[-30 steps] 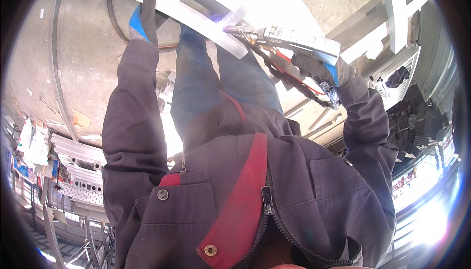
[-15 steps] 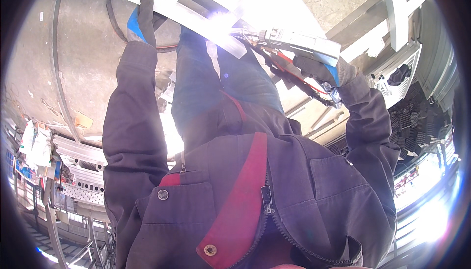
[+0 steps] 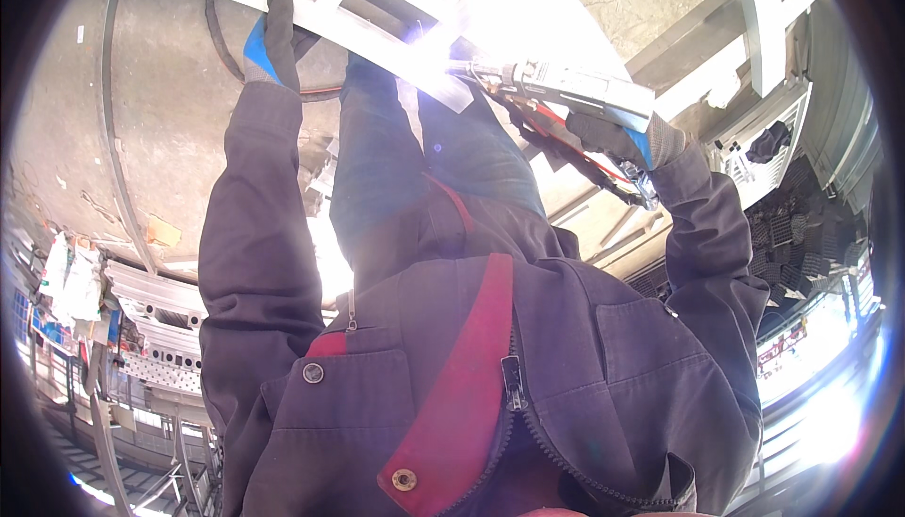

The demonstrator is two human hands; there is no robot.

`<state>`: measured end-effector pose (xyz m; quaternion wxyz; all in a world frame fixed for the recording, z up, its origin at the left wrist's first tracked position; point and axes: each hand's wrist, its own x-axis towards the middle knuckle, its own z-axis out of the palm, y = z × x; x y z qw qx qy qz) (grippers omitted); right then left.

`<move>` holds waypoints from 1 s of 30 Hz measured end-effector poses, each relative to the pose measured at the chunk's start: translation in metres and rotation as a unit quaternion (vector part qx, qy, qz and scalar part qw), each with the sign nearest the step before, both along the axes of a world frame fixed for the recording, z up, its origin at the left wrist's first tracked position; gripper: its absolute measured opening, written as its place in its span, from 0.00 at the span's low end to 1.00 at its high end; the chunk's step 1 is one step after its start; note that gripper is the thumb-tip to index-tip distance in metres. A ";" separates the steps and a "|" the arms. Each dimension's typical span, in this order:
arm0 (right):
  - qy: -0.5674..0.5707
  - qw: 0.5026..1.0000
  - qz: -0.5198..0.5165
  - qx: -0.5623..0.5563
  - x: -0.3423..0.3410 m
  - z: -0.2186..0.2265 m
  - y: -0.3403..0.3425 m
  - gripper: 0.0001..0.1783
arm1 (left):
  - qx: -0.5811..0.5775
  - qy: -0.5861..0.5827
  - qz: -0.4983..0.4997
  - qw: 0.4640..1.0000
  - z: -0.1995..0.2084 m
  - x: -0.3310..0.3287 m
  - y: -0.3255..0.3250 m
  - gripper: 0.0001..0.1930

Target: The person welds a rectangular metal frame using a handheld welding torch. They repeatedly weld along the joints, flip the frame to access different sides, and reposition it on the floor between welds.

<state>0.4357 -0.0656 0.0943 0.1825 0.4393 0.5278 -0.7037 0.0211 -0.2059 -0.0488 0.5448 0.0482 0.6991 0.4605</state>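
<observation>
A pale metal frame (image 3: 379, 53) of flat bars crosses the top of the view, partly washed out by glare. My left hand (image 3: 273, 44), in a dark glove with a blue patch, grips the frame's near bar, its thumb lying against the edge. In my right hand (image 3: 613, 138), also gloved, is a silver welding gun (image 3: 575, 88) pointing left. Its nozzle meets the near bar close to the end, where a glaring white-violet arc burns and hides the joint. Red and black hoses (image 3: 575, 151) hang beneath the gun.
Below the frame lies a concrete floor (image 3: 170, 93) with a dark cable (image 3: 219, 41) on it. A curved white metal piece (image 3: 756, 22) stands at upper right, with stacked dark parts (image 3: 797, 225) below it. Perforated metal profiles (image 3: 156, 347) are at lower left.
The gun's nozzle and the arc have shifted very slightly, and the glare's shape differs. My left hand keeps its place on the frame.
</observation>
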 end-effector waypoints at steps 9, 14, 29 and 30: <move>-0.028 0.991 -0.127 -0.041 0.027 0.023 -0.007 0.33 | 0.023 -0.019 -0.018 0.999 -0.010 -0.014 -0.007 0.46; -0.005 0.962 -0.274 0.012 0.063 0.042 -0.021 0.34 | -0.031 -0.055 0.057 0.996 -0.060 -0.033 -0.014 0.40; -0.096 0.759 -0.641 0.054 0.148 -0.091 0.037 0.30 | 0.014 -0.246 0.181 0.952 -0.053 -0.030 0.006 0.34; -0.109 0.758 -0.641 0.046 0.151 -0.095 0.041 0.33 | 0.023 -0.282 0.189 0.940 -0.059 -0.029 0.005 0.34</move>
